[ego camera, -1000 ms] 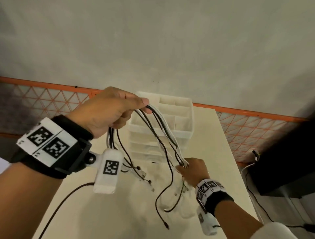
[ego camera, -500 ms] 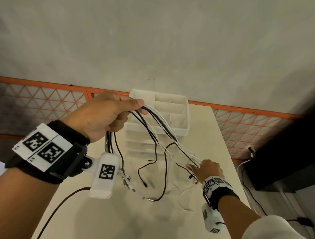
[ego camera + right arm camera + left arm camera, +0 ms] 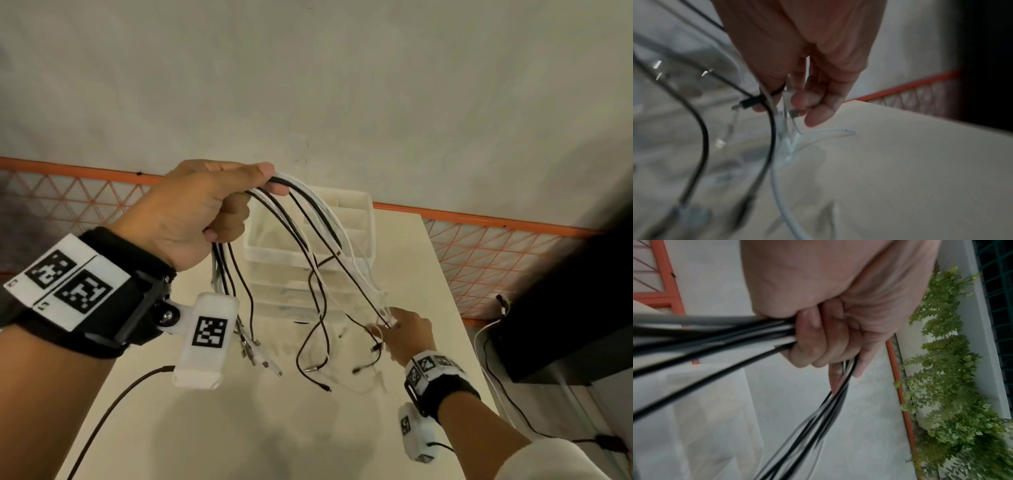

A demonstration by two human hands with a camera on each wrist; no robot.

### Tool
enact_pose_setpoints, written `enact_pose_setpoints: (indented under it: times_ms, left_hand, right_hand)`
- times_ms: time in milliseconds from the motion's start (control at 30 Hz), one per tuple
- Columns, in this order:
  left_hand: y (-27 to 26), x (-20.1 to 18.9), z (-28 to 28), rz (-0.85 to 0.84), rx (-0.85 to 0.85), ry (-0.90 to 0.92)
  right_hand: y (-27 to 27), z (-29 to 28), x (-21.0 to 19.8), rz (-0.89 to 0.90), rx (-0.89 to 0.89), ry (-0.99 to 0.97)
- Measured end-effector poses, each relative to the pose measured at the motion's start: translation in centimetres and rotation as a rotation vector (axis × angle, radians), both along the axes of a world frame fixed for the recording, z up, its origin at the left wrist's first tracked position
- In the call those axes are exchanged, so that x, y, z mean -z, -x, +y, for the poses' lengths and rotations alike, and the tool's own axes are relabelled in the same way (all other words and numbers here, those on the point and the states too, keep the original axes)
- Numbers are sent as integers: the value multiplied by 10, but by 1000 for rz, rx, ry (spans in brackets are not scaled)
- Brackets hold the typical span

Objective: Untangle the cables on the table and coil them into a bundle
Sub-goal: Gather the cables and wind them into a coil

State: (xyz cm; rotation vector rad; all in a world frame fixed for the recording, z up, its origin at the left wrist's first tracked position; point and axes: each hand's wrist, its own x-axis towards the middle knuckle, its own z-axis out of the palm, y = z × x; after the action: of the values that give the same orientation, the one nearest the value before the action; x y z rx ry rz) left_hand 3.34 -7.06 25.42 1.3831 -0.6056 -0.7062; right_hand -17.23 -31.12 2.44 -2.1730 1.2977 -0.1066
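Several black and white cables (image 3: 308,219) arch through the air above the beige table (image 3: 239,428). My left hand (image 3: 202,212) is raised high and grips the bunch in its curled fingers (image 3: 813,337); cable ends with plugs (image 3: 253,353) hang below it. Lower right, my right hand (image 3: 404,332) pinches the far strands of the same cables (image 3: 785,104) between thumb and fingers, just above the table. Loose ends with connectors (image 3: 363,368) dangle and trail on the tabletop between both hands.
A white plastic drawer organiser (image 3: 329,240) stands at the table's back behind the cables. An orange mesh fence (image 3: 496,260) runs behind the table. A dark cabinet (image 3: 565,308) with trailing wires stands at the right. A dark wire (image 3: 113,411) crosses the table's left front.
My left hand has lifted the bunch higher. My right hand has moved right and away along the strands, spreading the cables; the loose ends swing above the table.
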Motion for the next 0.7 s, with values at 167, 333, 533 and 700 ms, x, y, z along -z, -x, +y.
enact_pose_setpoints:
  times_ms: [167, 333, 533, 700]
  left_hand:
    - [-2, -13, 3, 6, 1, 22]
    - [-1, -9, 4, -95, 39, -122]
    - [41, 16, -24, -407, 138, -379]
    - [41, 11, -21, -531, 158, -442]
  right_hand:
    - [16, 1, 23, 179, 4, 35]
    - [8, 2, -15, -19, -36, 15]
    - [-40, 68, -158, -530, -528, -87]
    - [-55, 70, -161, -146, -477, 173]
